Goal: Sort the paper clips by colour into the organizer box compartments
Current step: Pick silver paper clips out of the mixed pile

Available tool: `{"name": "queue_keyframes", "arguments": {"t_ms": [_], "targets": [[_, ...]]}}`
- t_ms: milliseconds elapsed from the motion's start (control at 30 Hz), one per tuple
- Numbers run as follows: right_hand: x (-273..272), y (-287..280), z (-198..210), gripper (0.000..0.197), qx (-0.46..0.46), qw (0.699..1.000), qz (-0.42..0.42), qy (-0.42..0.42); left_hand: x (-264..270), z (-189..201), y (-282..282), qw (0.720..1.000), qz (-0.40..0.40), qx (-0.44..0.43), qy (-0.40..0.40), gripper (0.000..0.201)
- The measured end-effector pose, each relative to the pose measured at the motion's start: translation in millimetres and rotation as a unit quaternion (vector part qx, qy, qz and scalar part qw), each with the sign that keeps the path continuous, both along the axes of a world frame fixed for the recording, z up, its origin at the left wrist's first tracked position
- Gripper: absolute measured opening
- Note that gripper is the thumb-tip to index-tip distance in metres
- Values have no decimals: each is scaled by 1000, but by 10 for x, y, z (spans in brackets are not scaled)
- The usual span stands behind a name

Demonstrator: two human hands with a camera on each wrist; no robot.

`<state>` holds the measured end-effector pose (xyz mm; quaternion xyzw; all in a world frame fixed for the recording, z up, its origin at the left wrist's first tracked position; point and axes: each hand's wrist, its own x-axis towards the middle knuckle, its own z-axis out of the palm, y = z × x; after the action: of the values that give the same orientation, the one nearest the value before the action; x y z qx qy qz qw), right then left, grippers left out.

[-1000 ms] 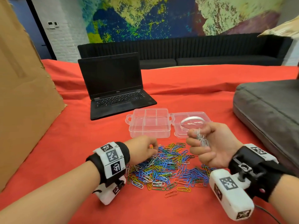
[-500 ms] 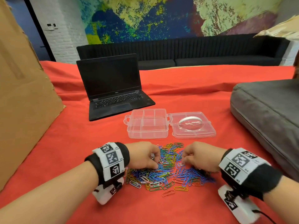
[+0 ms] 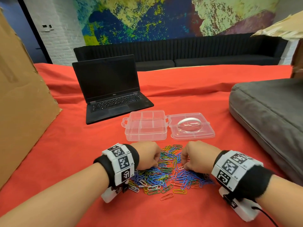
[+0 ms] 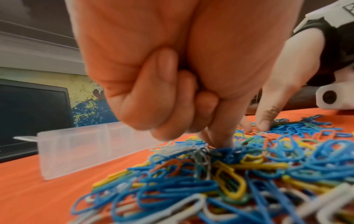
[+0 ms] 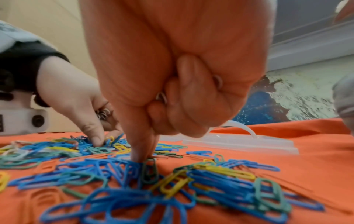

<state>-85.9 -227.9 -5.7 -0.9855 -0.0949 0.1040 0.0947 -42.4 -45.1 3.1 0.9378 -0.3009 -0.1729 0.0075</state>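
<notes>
Head view: left hand and right hand both down on the paper clips, a mixed heap on the red surface just in front of the organizer box.

Left hand: fingers curled round a small bunch of silver clips, fingertip pressing into the heap.
Right hand: fingers curled round silver clips, forefinger prodding the heap.

Risk: clips interlock; lifting one likely drags off-colour neighbours. Palmed clips may slip out during further picking.

Organizer box: open, compartments appear empty. Lid: lying flat beside it, nothing in it.
</notes>
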Motion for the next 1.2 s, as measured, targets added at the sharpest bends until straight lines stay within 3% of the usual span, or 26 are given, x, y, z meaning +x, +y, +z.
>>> {"name": "queue_keyframes", "arguments": {"t_ms": [333,467,533,633,700,767,867,1067,1200], "targets": [[4,-136,-43,25,13,1000,-3,-18,75,-20,9,994,64,-85,16,21],[7,-157,8,25,132,989,-53,36,97,-13,45,991,89,-96,-27,9],[-18,-141,52,23,288,942,-129,113,61,-3,45,992,65,-105,-20,8],[-26,-139,112,25,506,800,-214,239,-23,-23,-8,997,10,-82,-7,17],[-27,-156,173,18,592,712,-229,302,-51,-40,-52,999,-5,-50,-19,14],[-36,-168,216,14,638,660,-224,327,-41,-50,-58,999,1,-52,-16,9],[-50,-149,213,16,646,655,-210,332,18,-35,1,994,33,-103,16,12],[-58,-94,162,19,651,646,-213,338,37,-34,77,989,66,-131,-22,9],[-62,-112,186,24,700,597,-192,342,-74,-51,-35,997,23,-70,-25,15]]}}
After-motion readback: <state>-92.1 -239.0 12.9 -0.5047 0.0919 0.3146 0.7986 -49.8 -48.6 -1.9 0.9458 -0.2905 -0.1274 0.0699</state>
